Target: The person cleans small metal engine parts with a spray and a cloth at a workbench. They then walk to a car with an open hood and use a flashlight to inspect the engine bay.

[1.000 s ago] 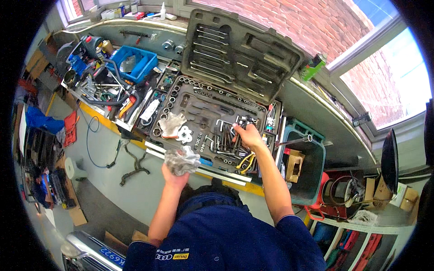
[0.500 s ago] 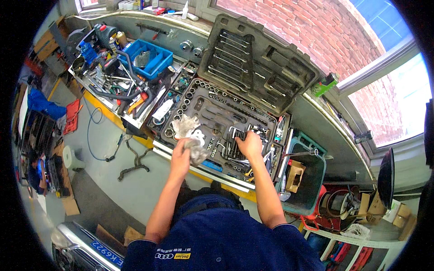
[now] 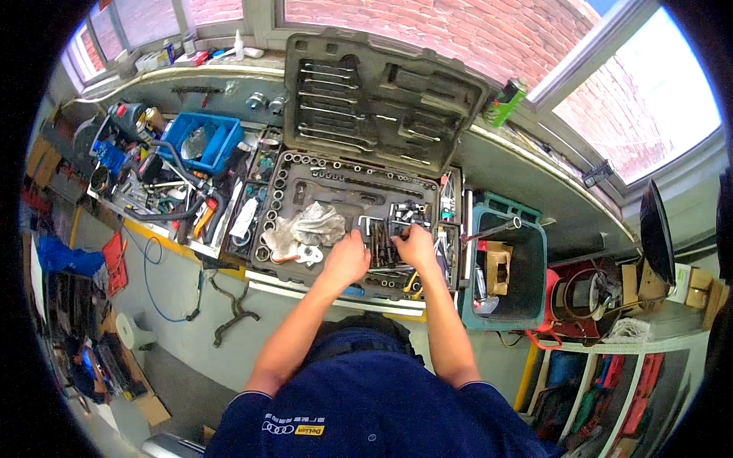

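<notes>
Okay, so the biggest thing here is the desk point(image 3: 267, 281), below both hands, and lying open on it is a big dark tool case point(image 3: 328, 191), its lid point(image 3: 450, 80) propped up beyond the fingertips. The teal bin point(image 3: 508, 322) stands off to the right of the right hand.

Now the hands: the left hand point(image 3: 349, 258) and right hand point(image 3: 414, 248) are close together but apart, fingers curled down over the front of the case. Can't tell if either one is actually pinching anything, the knuckles block it.

Pale, grubby rags point(image 3: 319, 224) lie bunched in the case just left of the left hand, so no wiping going on right now.

Far as I can judge, it's partway there. Done-looking stuff: the wrenches point(image 3: 333, 113) sit lined up in the lid past the left hand, and lots of sockets point(image 3: 276, 204) are in their places beyond the rags.

What's left, I'd say, is the jumble of loose tools point(image 3: 379, 243) right between the hands, dark rods and bent keys lying every which way. A few shaped hollows past the left hand look bare too. Smallest bits in there are too tiny to make out.
</notes>
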A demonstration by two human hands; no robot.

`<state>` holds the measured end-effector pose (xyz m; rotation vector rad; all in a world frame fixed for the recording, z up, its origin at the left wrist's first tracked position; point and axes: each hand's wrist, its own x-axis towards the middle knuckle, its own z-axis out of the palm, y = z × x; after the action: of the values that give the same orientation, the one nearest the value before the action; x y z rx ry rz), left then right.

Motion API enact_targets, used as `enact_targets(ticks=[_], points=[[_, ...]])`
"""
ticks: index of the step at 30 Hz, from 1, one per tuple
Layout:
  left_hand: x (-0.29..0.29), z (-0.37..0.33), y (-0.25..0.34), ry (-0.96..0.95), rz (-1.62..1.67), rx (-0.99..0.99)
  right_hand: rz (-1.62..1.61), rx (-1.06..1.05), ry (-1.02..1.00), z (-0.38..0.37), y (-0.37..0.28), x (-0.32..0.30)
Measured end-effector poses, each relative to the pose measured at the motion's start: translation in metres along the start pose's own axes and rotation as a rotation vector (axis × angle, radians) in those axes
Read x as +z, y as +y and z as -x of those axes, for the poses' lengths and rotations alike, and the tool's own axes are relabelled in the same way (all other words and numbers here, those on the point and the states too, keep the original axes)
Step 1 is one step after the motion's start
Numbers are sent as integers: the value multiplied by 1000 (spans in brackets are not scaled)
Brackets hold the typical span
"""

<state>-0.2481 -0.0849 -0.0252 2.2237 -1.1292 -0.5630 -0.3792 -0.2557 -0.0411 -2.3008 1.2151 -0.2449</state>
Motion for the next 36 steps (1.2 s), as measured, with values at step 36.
enact_targets(ticks=[36], points=[[70,-10,-6,105,552,-327,-122,-150,-361,-6,-26,1]])
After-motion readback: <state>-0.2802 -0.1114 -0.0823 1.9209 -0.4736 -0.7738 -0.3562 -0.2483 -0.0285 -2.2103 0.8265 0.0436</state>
